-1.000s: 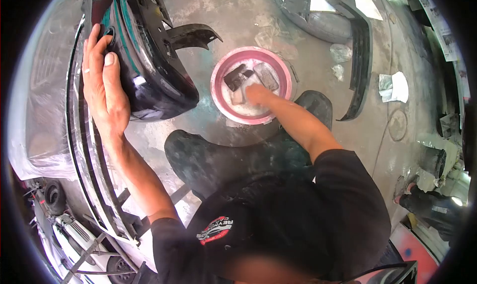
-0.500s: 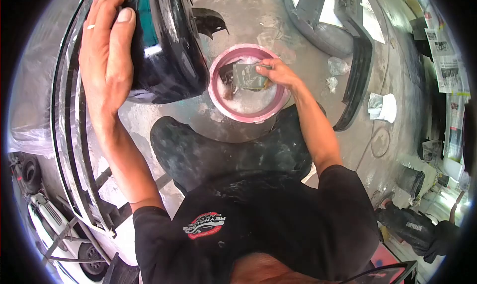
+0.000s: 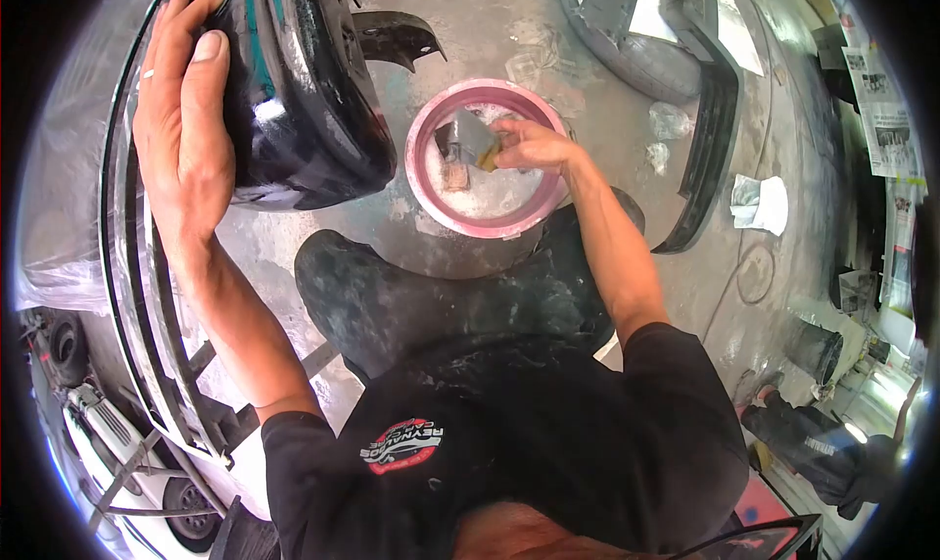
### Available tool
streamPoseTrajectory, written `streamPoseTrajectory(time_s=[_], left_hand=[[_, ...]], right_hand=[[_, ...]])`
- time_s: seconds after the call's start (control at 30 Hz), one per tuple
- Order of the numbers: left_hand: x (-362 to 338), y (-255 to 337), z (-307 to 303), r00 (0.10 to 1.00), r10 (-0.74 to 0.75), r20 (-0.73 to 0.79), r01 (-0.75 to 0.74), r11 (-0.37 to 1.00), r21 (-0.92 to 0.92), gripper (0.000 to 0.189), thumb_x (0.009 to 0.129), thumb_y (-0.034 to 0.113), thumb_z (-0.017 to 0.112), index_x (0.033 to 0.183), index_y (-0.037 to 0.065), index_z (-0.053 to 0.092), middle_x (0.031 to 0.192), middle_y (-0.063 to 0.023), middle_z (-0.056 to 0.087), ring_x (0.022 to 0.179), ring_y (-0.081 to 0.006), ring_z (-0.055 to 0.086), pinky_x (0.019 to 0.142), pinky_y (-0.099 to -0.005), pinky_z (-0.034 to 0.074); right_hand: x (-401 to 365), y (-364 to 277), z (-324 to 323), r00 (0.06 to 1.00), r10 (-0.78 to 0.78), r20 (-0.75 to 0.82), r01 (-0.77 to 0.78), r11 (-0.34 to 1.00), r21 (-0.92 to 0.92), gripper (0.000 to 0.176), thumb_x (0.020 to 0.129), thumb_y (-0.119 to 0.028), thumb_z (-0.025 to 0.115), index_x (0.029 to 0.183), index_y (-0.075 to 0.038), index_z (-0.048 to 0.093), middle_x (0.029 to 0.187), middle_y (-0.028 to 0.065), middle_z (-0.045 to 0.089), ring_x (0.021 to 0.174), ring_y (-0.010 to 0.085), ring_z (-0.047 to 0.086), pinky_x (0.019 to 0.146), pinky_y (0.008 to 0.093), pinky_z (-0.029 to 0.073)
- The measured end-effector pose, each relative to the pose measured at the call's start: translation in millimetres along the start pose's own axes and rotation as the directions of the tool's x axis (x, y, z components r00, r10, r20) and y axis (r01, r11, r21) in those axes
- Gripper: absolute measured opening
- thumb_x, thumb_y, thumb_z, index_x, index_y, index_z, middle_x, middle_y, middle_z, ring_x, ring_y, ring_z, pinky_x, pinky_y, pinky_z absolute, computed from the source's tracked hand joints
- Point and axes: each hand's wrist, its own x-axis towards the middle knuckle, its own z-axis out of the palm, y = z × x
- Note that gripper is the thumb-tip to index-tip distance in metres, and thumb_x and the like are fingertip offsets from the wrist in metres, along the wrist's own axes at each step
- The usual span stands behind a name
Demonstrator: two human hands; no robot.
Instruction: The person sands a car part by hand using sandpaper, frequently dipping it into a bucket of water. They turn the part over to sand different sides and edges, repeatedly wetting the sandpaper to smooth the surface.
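My left hand (image 3: 186, 149) lies along the edge of a glossy black car bumper (image 3: 313, 119) with teal patches, fingers stretched out over its surface. Over a pink basin (image 3: 423, 193) of sudsy water, my right hand (image 3: 537, 147) pinches a grey sheet of sandpaper (image 3: 472, 134). A small yellowish sponge-like block (image 3: 488, 159) shows under its fingers. Below the sheet, a small brownish piece (image 3: 456, 175) sits in the suds near the basin's left side.
A black stool or pad (image 3: 441, 305) stands between me and the basin. Metal rack bars (image 3: 132, 266) run along the left. At right lie another dark bumper strip (image 3: 710, 149), crumpled plastic (image 3: 669, 121) and a white cloth (image 3: 759, 206). A person (image 3: 813, 452) is at the lower right.
My right hand has turned, and the sandpaper has tilted from facing up to a slanted angle. The brownish piece in the water shows more now. The left hand stays on the bumper.
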Motion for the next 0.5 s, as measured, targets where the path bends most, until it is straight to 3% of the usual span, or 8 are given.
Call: streamPoseTrajectory(time_s=[0.03, 0.1, 0.13, 0.2, 0.33, 0.4, 0.43, 0.5], left_hand=[[-1, -2, 0, 0.999, 0.032, 0.006, -0.032, 0.999, 0.015, 0.043, 0.1, 0.026, 0.047, 0.131, -0.001, 0.059, 0.149, -0.0128, 0.05, 0.142, -0.0262, 0.041, 0.12, -0.0366, 0.024], [-2, -4, 0, 0.998, 0.064, 0.012, -0.064, 0.998, 0.03, 0.043, 0.1, 0.026, 0.046, 0.131, -0.001, 0.059, 0.149, -0.0131, 0.05, 0.142, -0.0263, 0.041, 0.12, -0.0368, 0.024], [-3, -4, 0, 0.998, 0.054, 0.013, -0.054, 0.998, 0.028, 0.043, 0.101, 0.026, 0.046, 0.132, -0.001, 0.059, 0.149, -0.0135, 0.049, 0.142, -0.0264, 0.041, 0.12, -0.037, 0.024], [-2, -3, 1, 0.999, 0.047, 0.016, -0.048, 0.999, 0.024, 0.043, 0.101, 0.026, 0.046, 0.132, -0.001, 0.058, 0.15, -0.0139, 0.049, 0.142, -0.0265, 0.041, 0.12, -0.0373, 0.024], [-2, -5, 0, 0.999, 0.03, 0.014, -0.029, 0.999, -0.045, 0.044, 0.102, 0.026, 0.045, 0.135, -0.001, 0.057, 0.151, -0.0134, 0.048, 0.142, -0.0261, 0.041, 0.12, -0.0374, 0.024], [-2, -5, 0, 1.0, 0.01, 0.024, -0.009, 1.0, -0.024, 0.044, 0.102, 0.026, 0.046, 0.134, -0.002, 0.057, 0.151, -0.0131, 0.048, 0.142, -0.0259, 0.041, 0.12, -0.0375, 0.024], [-2, -6, -1, 1.0, 0.009, 0.021, -0.009, 1.0, -0.026, 0.044, 0.102, 0.026, 0.046, 0.134, -0.002, 0.057, 0.151, -0.0131, 0.048, 0.142, -0.0259, 0.041, 0.12, -0.0375, 0.024], [-3, -6, -1, 0.999, 0.034, 0.033, -0.035, 0.999, 0.023, 0.044, 0.101, 0.026, 0.046, 0.132, -0.002, 0.057, 0.151, -0.0131, 0.047, 0.143, -0.0261, 0.04, 0.12, -0.0376, 0.024]], right_hand=[[2, 5, -2, 1.0, -0.002, 0.001, 0.002, 1.0, 0.001, 0.055, 0.089, -0.024, 0.074, 0.133, 0.002, 0.054, 0.101, 0.009, 0.07, 0.085, 0.0216, 0.07, 0.074, 0.0331, 0.056], [2, 5, -2, 0.981, 0.007, -0.196, -0.084, 0.918, -0.389, 0.057, 0.084, -0.016, 0.075, 0.133, 0.006, 0.055, 0.092, 0.016, 0.071, 0.084, 0.0229, 0.071, 0.074, 0.0335, 0.055], [1, 1, 1, 0.98, 0.007, -0.197, -0.084, 0.918, -0.388, 0.057, 0.084, -0.016, 0.075, 0.133, 0.006, 0.055, 0.092, 0.016, 0.071, 0.084, 0.0229, 0.071, 0.074, 0.0335, 0.055], [-5, -11, 11, 0.858, -0.102, -0.503, -0.244, 0.78, -0.576, 0.034, 0.08, -0.017, 0.077, 0.109, 0.001, 0.071, 0.087, 0.0202, 0.072, 0.088, 0.0337, 0.071, 0.078, 0.0426, 0.054], [-18, -34, 21, 0.773, -0.287, -0.565, -0.227, 0.707, -0.67, 0.022, 0.081, -0.022, 0.077, 0.091, -0.002, 0.074, 0.09, 0.0221, 0.071, 0.088, 0.0395, 0.069, 0.077, 0.0467, 0.052], [-12, -20, 14, 0.736, -0.393, -0.552, -0.197, 0.655, -0.729, 0.026, 0.084, -0.028, 0.077, 0.087, -0.002, 0.074, 0.084, 0.0184, 0.072, 0.081, 0.0323, 0.07, 0.071, 0.0442, 0.052], [-10, -18, 6, 0.735, -0.394, -0.551, -0.198, 0.653, -0.731, 0.026, 0.084, -0.028, 0.077, 0.087, -0.002, 0.074, 0.084, 0.0184, 0.072, 0.081, 0.0323, 0.07, 0.071, 0.0442, 0.052], [-10, -20, -10, 0.831, -0.031, -0.556, -0.153, 0.948, -0.281, 0.024, 0.089, -0.027, 0.074, 0.089, -0.002, 0.072, 0.077, 0.0086, 0.07, 0.072, 0.0191, 0.067, 0.064, 0.0348, 0.052]])
